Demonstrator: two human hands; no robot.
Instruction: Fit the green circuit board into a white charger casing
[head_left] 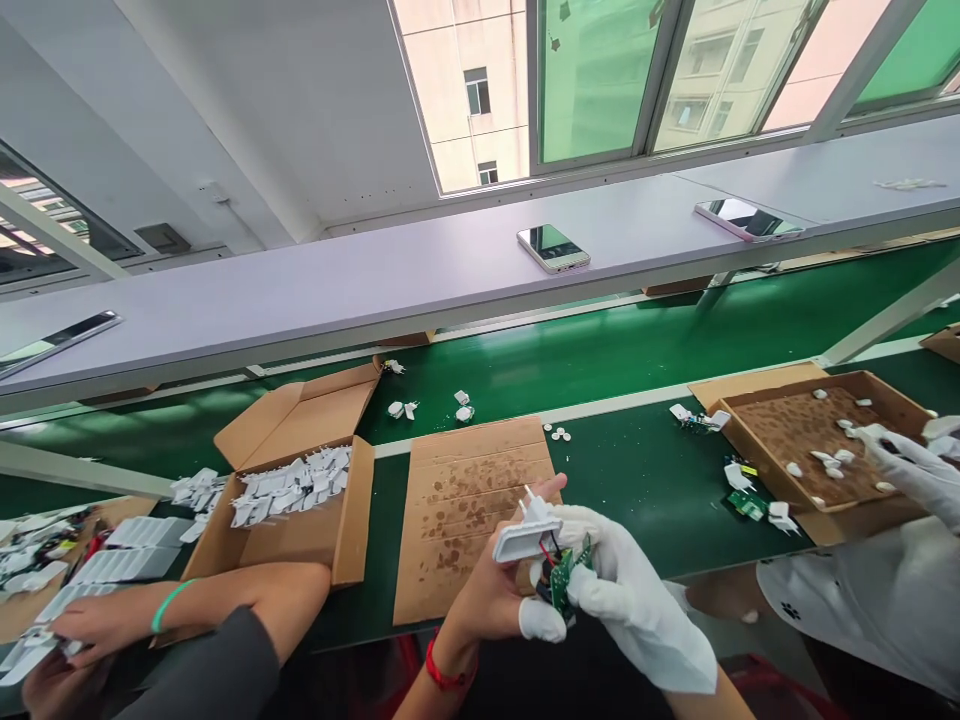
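My left hand (480, 595), bare with a red wristband and a white cot on the thumb, is closed on a white plug housing (526, 535) with metal prongs pointing up. My right hand (634, 600), in a white glove, is closed on a small green circuit board (564, 582) right beside the housing. Red and black wires run between the board and the housing. Both hands are held together over the near edge of the green belt (637, 470), next to a flat stained cardboard sheet (469, 490).
An open carton of white plug parts (289, 485) stands to the left, where another person's arms (195, 605) reach. At right, a shallow cardboard tray (814, 435) holds small white pieces under a co-worker's gloved hand (904, 465). Two phones (553, 247) lie on the shelf above.
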